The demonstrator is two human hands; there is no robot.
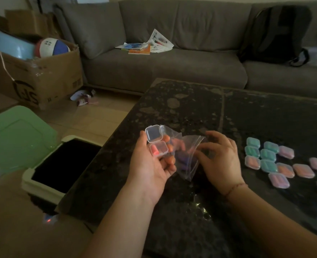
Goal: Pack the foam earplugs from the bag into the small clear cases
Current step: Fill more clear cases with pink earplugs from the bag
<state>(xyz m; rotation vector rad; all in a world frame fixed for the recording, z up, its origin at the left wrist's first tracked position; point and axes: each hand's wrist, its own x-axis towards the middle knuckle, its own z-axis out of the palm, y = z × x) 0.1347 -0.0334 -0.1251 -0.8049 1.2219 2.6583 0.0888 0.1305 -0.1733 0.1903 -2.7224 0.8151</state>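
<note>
The step in hand looks like the filling of one case: the left hand (150, 162), palm up over the dark speckled stone desk (219, 108), cradles a small clear hinged plastic case (156, 143) lying open, its lid (153, 133) tipped away from the person and its tray nearest the palm; one orange foam earplug (155, 150) already sits in the tray, so by my reading a second plug is wanted before the lid can be pressed down. The grip of the left hand is a loose cupping, fingers curled under the case and also catching the near edge of the crumpled clear zip bag (184, 153); the right hand (220, 159) hovers at the other side of that bag, fingers bent and their tips touching or pinching the plastic near its mouth; whether they have a plug between them I cannot tell, the picture being dim and blurred there.

The bag hangs between the two hands, just beside the open case, with orange and purplish shapes showing faintly through it; the next move, I judge, calls for drawing a single matching orange plug through the mouth, laying it in the tray beside the first, then snapping the lid shut without spilling the case from the palm.

To the right on the desk, well apart from the hands, lie the closed filled cases (276, 161) in teal, orange and pink.
</note>
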